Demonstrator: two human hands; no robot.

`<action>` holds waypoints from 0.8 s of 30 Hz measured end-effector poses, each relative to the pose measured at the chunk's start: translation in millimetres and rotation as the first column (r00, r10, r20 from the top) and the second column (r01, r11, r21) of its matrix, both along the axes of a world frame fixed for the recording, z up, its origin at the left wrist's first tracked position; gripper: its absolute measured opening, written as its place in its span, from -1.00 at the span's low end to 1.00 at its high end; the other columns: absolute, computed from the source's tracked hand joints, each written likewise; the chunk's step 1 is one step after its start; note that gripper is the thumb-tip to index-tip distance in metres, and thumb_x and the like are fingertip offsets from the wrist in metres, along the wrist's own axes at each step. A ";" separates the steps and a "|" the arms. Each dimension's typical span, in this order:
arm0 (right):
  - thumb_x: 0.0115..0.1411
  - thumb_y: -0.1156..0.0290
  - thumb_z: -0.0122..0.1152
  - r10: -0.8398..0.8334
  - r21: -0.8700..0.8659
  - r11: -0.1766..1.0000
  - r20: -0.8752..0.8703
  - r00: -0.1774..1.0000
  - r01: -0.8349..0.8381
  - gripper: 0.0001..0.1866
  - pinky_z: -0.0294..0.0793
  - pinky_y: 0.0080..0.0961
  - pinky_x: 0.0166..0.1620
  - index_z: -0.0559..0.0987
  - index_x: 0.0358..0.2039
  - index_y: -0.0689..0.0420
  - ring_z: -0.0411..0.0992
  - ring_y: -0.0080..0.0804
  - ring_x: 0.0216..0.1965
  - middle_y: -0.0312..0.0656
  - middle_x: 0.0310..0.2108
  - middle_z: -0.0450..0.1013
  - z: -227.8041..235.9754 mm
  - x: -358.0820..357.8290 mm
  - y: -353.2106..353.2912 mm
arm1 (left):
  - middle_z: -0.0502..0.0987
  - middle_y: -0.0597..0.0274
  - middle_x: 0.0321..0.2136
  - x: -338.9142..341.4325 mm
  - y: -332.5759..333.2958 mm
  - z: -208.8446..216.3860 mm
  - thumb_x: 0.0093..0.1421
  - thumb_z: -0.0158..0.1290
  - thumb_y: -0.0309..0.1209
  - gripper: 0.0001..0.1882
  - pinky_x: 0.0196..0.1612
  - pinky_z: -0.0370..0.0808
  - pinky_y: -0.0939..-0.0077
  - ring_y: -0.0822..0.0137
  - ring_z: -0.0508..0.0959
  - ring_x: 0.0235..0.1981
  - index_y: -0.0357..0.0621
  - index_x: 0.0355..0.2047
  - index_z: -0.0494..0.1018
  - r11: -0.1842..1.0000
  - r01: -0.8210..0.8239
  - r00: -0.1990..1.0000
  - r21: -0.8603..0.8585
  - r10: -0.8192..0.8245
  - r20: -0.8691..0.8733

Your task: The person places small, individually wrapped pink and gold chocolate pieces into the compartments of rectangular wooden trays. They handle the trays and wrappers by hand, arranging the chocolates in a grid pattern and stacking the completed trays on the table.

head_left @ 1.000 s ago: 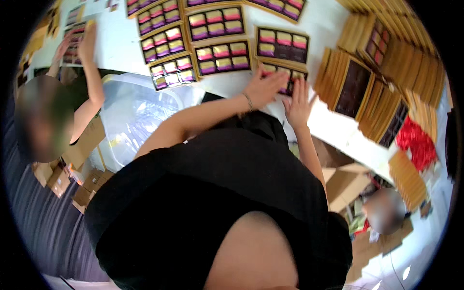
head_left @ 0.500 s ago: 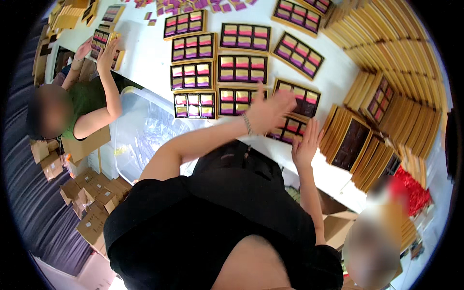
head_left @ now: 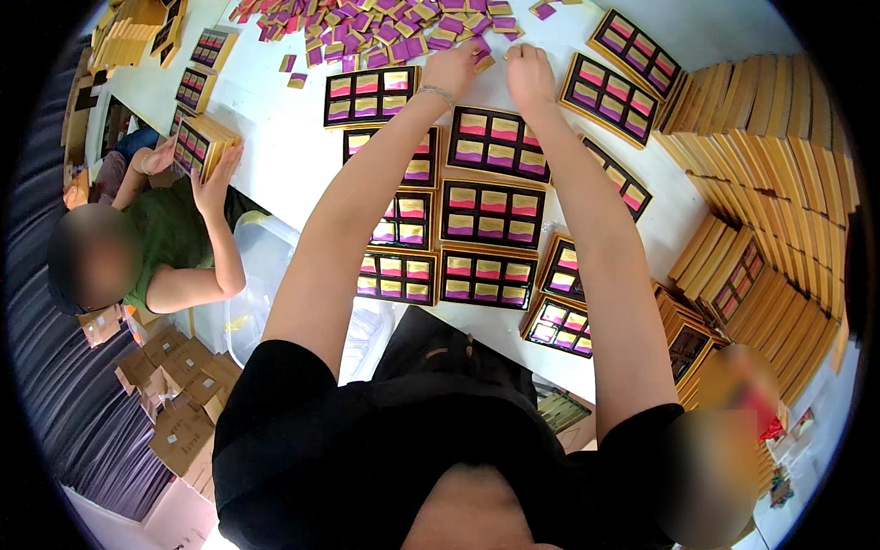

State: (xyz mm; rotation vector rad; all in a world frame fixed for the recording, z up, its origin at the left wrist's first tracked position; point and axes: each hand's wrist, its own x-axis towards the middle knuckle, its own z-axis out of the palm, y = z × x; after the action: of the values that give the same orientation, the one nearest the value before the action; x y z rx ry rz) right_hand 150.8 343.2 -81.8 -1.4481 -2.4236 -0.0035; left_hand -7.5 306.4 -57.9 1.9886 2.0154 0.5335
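Small flat purple-and-gold packets (head_left: pixel 385 41) lie in a loose pile at the far side of the table. At the pile's right edge, my left hand (head_left: pixel 451 73) is closed with one such packet (head_left: pixel 484 60) at its fingertips. Just to the right, my right hand (head_left: pixel 532 81) has its fingers bent together; whatever they pinch is too small to make out. Below my hands stand several gold-edged boxes with black six-compartment trays, such as the middle box (head_left: pixel 492 214), filled with pink-and-gold and purple-and-gold packets. My forearms hide parts of several boxes.
Tall rows of gold-edged boxes (head_left: pixel 761 156) line the right side. At the left, another person's hands (head_left: pixel 215 179) hold a stack of filled boxes (head_left: pixel 197 147). A clear plastic bin (head_left: pixel 257 284) sits below the table edge, with cardboard cartons (head_left: pixel 179 394) further left.
Both my hands have moved from the boxes at the near right to the far packet pile. My view has shifted forward. The other person now holds a stack of boxes upright.
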 end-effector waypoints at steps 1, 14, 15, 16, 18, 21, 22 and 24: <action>0.07 0.52 0.06 -0.010 -0.011 1.000 0.058 0.998 0.010 -0.71 0.46 -0.27 -0.07 0.51 -0.15 0.21 0.42 -0.03 -0.13 0.02 -0.18 0.47 0.4 -1.6 -6.1 | 0.61 0.08 -0.41 -9.2 -3.8 0.7 0.14 0.03 -0.36 -0.72 -0.31 0.54 0.23 0.08 0.61 -0.37 0.04 -0.12 0.52 0.998 -0.052 0.992 -0.026 0.055 0.114; 0.10 0.42 0.30 -0.698 -0.368 0.714 -0.312 0.644 0.595 -0.68 0.48 -0.43 -0.17 0.59 -0.10 0.15 0.47 -0.28 -0.25 -0.10 -0.24 0.43 98.6 222.5 -343.2 | 0.52 0.34 -0.45 157.1 -224.8 65.1 0.23 0.00 -0.49 -0.65 -0.29 0.53 0.58 0.53 0.52 -0.42 0.09 0.03 0.50 0.821 0.461 0.634 -0.338 -0.038 0.772; 0.09 0.45 0.30 -0.652 -0.329 0.754 -0.270 0.709 0.568 -0.70 0.48 -0.42 -0.18 0.60 -0.12 0.14 0.46 -0.29 -0.28 -0.10 -0.24 0.42 88.0 227.2 -366.0 | 0.53 0.29 -0.44 174.3 -243.0 59.6 0.24 -0.01 -0.51 -0.63 -0.37 0.52 0.57 0.50 0.54 -0.44 0.08 0.04 0.49 0.815 0.442 0.582 -0.376 0.058 0.811; 0.08 0.43 0.31 -0.649 -0.350 0.756 -0.287 0.705 0.554 -0.69 0.46 -0.36 -0.15 0.60 -0.12 0.10 0.44 -0.22 -0.23 -0.10 -0.24 0.42 77.2 228.6 -378.4 | 0.54 0.27 -0.45 184.8 -257.1 45.5 0.23 -0.01 -0.51 -0.65 -0.40 0.51 0.56 0.48 0.55 -0.45 0.05 0.02 0.50 0.862 0.408 0.630 -0.302 -0.026 0.776; 0.04 0.41 0.33 -0.617 -0.324 0.783 -0.301 0.727 0.531 -0.67 0.42 -0.28 -0.12 0.60 -0.12 0.05 0.41 -0.14 -0.18 -0.09 -0.22 0.41 65.7 226.0 -385.7 | 0.56 0.19 -0.49 201.2 -273.0 35.7 0.18 0.04 -0.49 -0.68 -0.44 0.52 0.50 0.41 0.60 -0.49 0.00 -0.04 0.54 0.939 0.291 0.762 -0.186 -0.110 0.638; 0.06 0.30 0.31 -0.577 -0.111 0.816 -0.092 0.812 0.567 -0.64 0.34 -0.22 -0.07 0.58 -0.09 -0.02 0.38 -0.14 -0.10 -0.13 -0.17 0.40 60.4 220.4 -366.0 | 0.59 0.20 -0.56 227.8 -282.1 44.6 0.02 0.21 -0.41 -0.77 -0.44 0.51 0.51 0.36 0.62 -0.50 -0.16 -0.28 0.54 0.966 -0.019 0.760 -0.258 0.181 0.624; 0.07 0.28 0.30 -0.581 -0.091 0.813 -0.066 0.811 0.575 -0.62 0.33 -0.22 -0.07 0.56 -0.06 -0.02 0.37 -0.15 -0.09 -0.14 -0.15 0.40 59.8 221.4 -365.2 | 0.60 0.19 -0.55 235.4 -288.0 38.5 0.00 0.25 -0.38 -0.79 -0.43 0.52 0.47 0.32 0.62 -0.52 -0.18 -0.38 0.51 0.978 -0.033 0.767 -0.208 0.158 0.622; 0.08 0.29 0.27 -0.566 -0.085 0.824 -0.096 0.819 0.560 -0.59 0.32 -0.20 -0.05 0.54 -0.02 -0.01 0.36 -0.15 -0.05 -0.14 -0.09 0.39 60.0 222.4 -368.2 | 0.60 0.18 -0.55 249.0 -295.2 32.8 0.01 0.25 -0.32 -0.77 -0.44 0.52 0.42 0.27 0.62 -0.52 -0.16 -0.39 0.50 0.976 -0.038 0.823 -0.214 0.152 0.547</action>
State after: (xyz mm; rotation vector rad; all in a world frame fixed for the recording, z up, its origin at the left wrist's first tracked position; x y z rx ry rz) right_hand 373.2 -25.1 -21.8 -2.0755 -1.8271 0.0115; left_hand 241.5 11.2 -25.1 1.3995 1.7146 0.8005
